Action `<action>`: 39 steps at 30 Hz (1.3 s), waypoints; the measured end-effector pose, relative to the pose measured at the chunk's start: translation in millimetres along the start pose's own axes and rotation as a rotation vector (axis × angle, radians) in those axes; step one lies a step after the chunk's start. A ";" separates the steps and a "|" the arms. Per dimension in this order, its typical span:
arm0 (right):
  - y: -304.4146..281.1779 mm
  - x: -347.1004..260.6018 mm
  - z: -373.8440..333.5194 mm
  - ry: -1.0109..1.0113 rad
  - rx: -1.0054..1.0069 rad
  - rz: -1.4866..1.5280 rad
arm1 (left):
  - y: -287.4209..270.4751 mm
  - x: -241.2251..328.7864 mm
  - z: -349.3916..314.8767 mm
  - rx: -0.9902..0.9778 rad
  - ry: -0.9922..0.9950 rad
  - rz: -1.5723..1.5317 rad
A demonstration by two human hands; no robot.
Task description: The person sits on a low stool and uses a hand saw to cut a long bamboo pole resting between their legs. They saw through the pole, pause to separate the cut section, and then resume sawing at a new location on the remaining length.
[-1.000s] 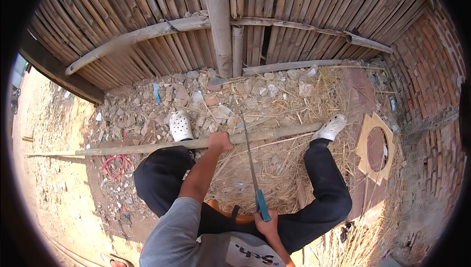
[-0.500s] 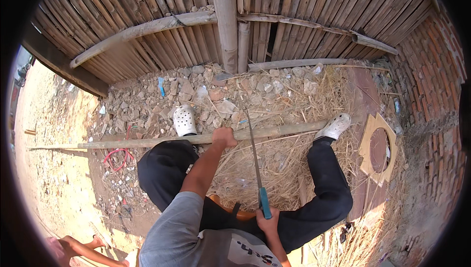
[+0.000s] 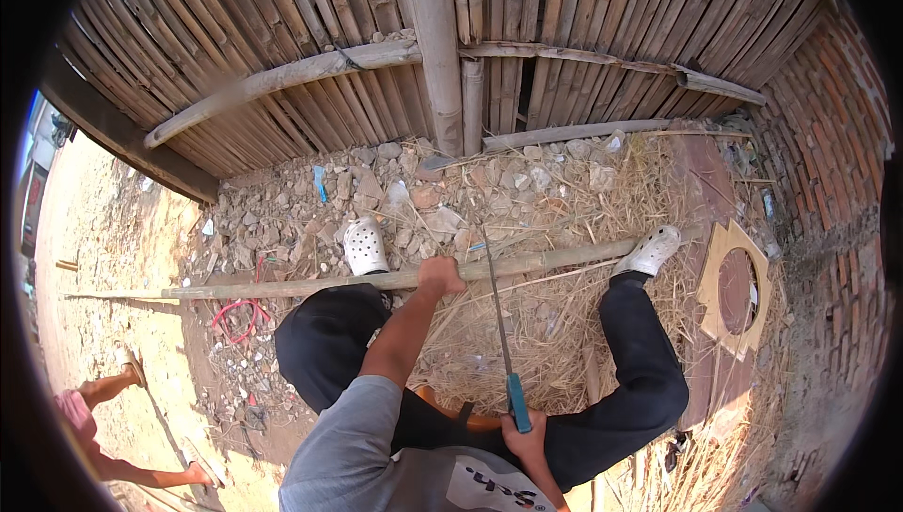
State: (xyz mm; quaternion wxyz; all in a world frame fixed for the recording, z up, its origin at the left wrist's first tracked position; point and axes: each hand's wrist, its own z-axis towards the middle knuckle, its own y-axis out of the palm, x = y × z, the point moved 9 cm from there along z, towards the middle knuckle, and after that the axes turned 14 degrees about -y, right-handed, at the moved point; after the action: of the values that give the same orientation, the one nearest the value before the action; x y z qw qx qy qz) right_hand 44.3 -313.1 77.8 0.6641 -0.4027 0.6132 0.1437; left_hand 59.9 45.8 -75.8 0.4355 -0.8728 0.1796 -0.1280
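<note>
A long bamboo pole lies crosswise in front of me, between my knees and the far wall. My left hand is closed around it near the middle, just left of a hand saw. Its thin blade crosses the pole, the tip pointing away from me. My right hand grips the saw's teal handle close to my lap. White perforated clogs are on my feet, the left one beside the pole and the right one against its right part. The cut, if any, is too small to make out.
A bamboo slat wall stands ahead, and a brick wall at the right. Rubble and straw cover the ground. A board with a round hole lies right. Another person in pink is at the lower left.
The whole view has shifted slightly, moving everything down and right in the picture. The person at lower left has come further into view. Both hands keep their grips.
</note>
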 end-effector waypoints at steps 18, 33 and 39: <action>39.9 50.7 79.2 -0.035 0.083 0.029 | 24.9 8.1 -10.6 -0.006 0.032 0.011; 33.6 50.0 61.0 0.084 0.067 0.123 | 10.7 4.1 -9.7 0.014 0.041 0.002; -4.2 1.7 -1.7 0.020 0.002 -0.038 | 5.8 3.5 0.1 0.038 0.029 -0.005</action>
State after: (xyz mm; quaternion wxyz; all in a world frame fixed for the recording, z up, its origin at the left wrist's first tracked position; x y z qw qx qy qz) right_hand 46.3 -317.5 77.8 0.6607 -0.4152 0.6124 0.1264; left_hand 61.9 41.2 -80.3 0.4491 -0.8628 0.1811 -0.1451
